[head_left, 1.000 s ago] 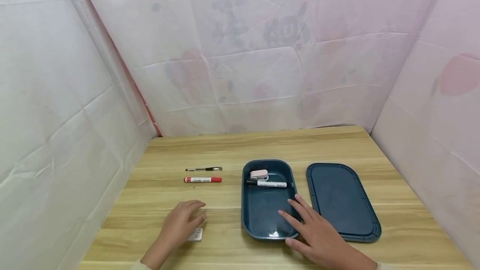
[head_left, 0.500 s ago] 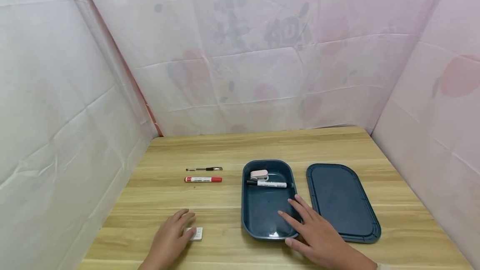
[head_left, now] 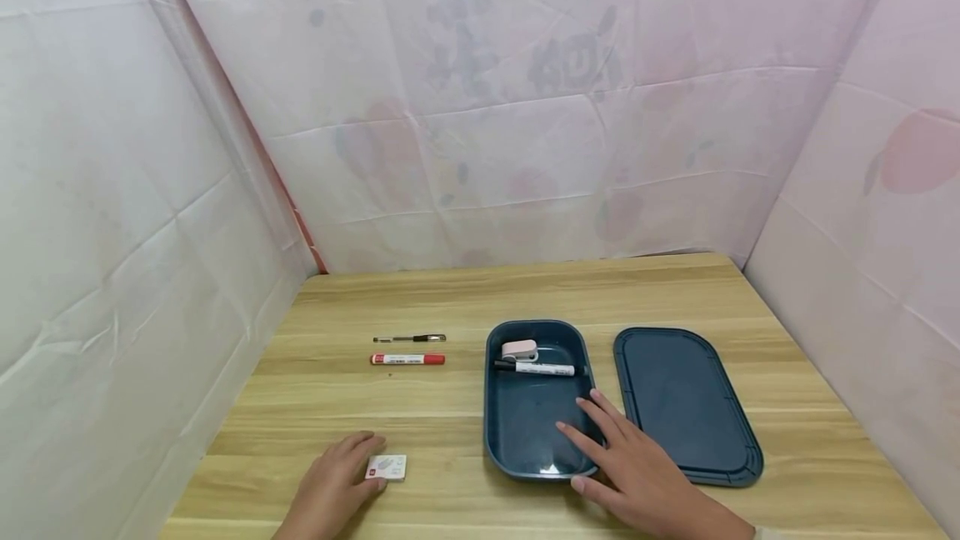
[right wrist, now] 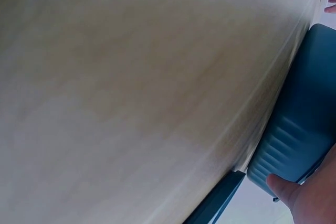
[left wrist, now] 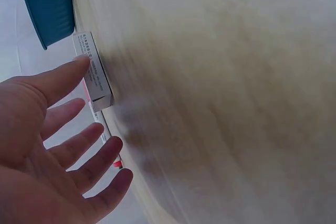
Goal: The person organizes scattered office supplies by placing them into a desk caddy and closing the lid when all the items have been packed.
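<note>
A small white box (head_left: pixel 386 467) with a red mark lies flat on the table at the near left. My left hand (head_left: pixel 332 482) is around its left end, thumb at the near edge and forefinger by the far edge. In the left wrist view the thumb (left wrist: pixel 65 77) overlaps the small box (left wrist: pixel 94 72), while the other fingers spread loosely. My right hand (head_left: pixel 637 473) rests at the right near corner of a dark blue bin (head_left: pixel 536 440), fingers straight over the rim, thumb outside. Inside the bin lie a black-capped marker (head_left: pixel 543 369) and a pale pink stapler-like item (head_left: pixel 519 348).
A dark blue lid (head_left: pixel 686 407) lies flat right of the bin. A red marker (head_left: pixel 407 359) and a black pen (head_left: pixel 410 338) lie parallel on the left of the wooden table (head_left: pixel 450 298). Pale cloth hangings (head_left: pixel 487 148) enclose the back and sides.
My left hand has drawn back toward the near left, and its thumb has shifted from over the small box to its near edge, uncovering more of the box. The right hand stays put.
</note>
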